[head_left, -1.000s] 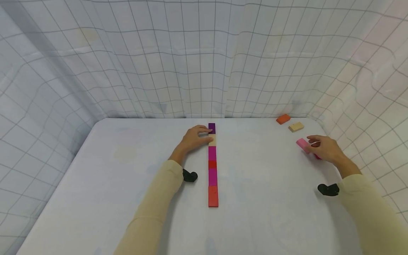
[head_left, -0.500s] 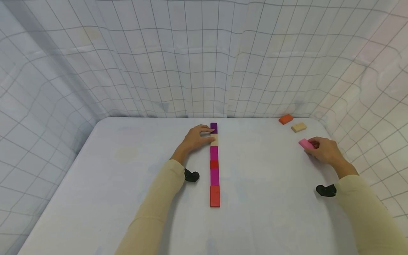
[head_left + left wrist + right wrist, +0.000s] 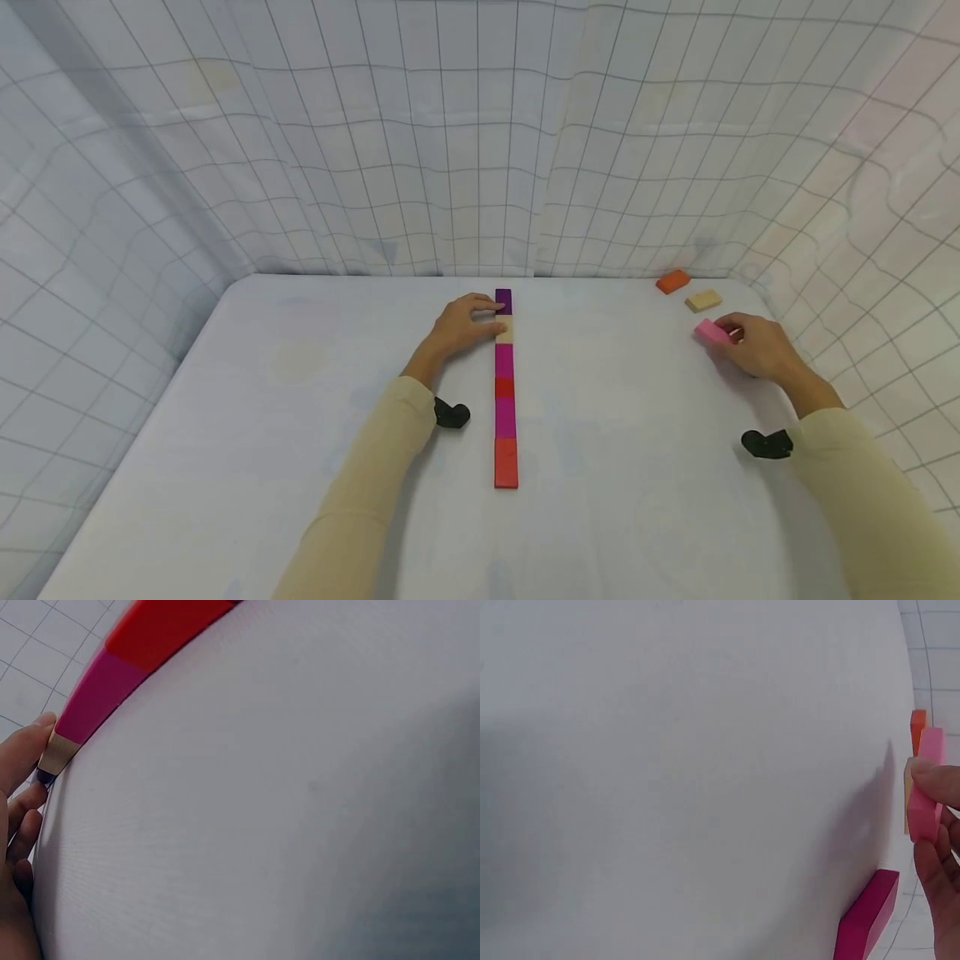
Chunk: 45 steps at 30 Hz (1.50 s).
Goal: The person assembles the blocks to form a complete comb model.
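My right hand (image 3: 761,346) pinches a pink wooden block (image 3: 708,332) between thumb and fingers at the right of the table. In the right wrist view the pink block is raised above the surface, its shadow apart from it. A crimson block (image 3: 864,919) lies below that hand, hidden in the head view. My left hand (image 3: 457,325) rests at the far end of a straight row of blocks. Its index fingertip touches the purple block (image 3: 503,297), and its thumb touches the beige block (image 3: 504,336). Nearer come magenta (image 3: 505,358) and red (image 3: 506,463) blocks, end to end.
At the back right lie an orange block (image 3: 672,281) and a second beige block (image 3: 703,301). Grid-patterned white curtains (image 3: 480,167) enclose the white table (image 3: 225,433) at the back and sides. Black wrist mounts (image 3: 767,444) stick out from both sleeves.
The right hand has taken hold of the pink block, lifted it from beside the crimson one and moved it slightly left. The left hand has stayed on the row.
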Available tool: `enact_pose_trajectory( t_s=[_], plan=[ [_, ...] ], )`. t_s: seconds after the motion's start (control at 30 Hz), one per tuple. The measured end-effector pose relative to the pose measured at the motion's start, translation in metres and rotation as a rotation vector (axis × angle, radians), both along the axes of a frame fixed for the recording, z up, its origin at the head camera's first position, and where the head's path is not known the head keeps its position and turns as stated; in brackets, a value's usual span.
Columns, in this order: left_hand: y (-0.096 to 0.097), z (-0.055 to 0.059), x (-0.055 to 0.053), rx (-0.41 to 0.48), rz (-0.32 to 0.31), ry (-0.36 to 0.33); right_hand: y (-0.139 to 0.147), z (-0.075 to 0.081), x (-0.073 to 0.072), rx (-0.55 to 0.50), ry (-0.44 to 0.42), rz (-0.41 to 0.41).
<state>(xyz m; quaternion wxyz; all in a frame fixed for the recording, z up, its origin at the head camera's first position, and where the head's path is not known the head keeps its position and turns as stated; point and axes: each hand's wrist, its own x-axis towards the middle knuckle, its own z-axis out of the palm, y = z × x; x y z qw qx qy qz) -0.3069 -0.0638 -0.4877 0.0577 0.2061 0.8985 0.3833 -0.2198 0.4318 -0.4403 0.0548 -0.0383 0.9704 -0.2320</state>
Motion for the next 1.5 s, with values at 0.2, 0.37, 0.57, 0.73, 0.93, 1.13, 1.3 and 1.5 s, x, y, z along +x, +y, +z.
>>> enact_pose_trajectory(
  t_s=[0.2, 0.37, 0.57, 0.73, 0.93, 1.13, 1.3, 1.5],
  plan=[
    [0.0, 0.003, 0.002, 0.001, 0.002, -0.006, -0.019, 0.008, -0.008, -0.041, 0.034, 0.048],
    [0.001, 0.004, 0.002, 0.005, 0.0, -0.002, -0.041, 0.012, -0.015, -0.077, 0.077, 0.088],
    [-0.002, 0.002, 0.001, 0.005, 0.015, -0.005, -0.078, 0.016, -0.029, -0.118, 0.091, 0.135],
    [-0.003, 0.0, 0.001, 0.015, 0.016, -0.015, -0.106, 0.017, -0.041, -0.142, 0.086, 0.183],
    [-0.002, 0.0, 0.001, 0.021, 0.011, -0.009, -0.129, 0.018, -0.053, -0.117, 0.097, 0.218],
    [-0.001, 0.001, 0.001, 0.016, 0.008, -0.007, -0.146, 0.022, -0.063, -0.098, 0.08, 0.229],
    [-0.001, 0.0, 0.001, 0.006, 0.008, 0.002, -0.162, 0.024, -0.072, -0.081, 0.091, 0.254],
    [-0.002, 0.001, 0.001, 0.009, -0.001, 0.0, -0.184, 0.025, -0.082, -0.076, 0.105, 0.286]
  ],
)
